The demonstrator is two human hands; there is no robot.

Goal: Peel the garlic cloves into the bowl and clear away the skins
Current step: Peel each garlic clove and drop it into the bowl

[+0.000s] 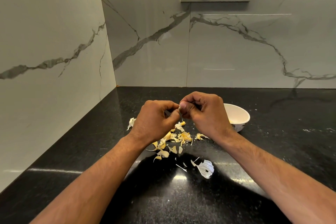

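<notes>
Both hands, left [154, 116] and right [203, 112], curl together over the counter [272, 151], pinching something small, too hidden to name. Skins [174, 138] lie scattered beneath; the bowl [238, 116] sits just behind the right wrist. Walls close the left and back edges.

Both hands' curled fingers [183, 104] pinch smth tiny over skins [174, 138], bowl [238, 117] at right.

The right hand [203, 112] hides the bowl's [238, 114] near side; curled fingers [185, 105] conceal whatever they pinch.
</notes>
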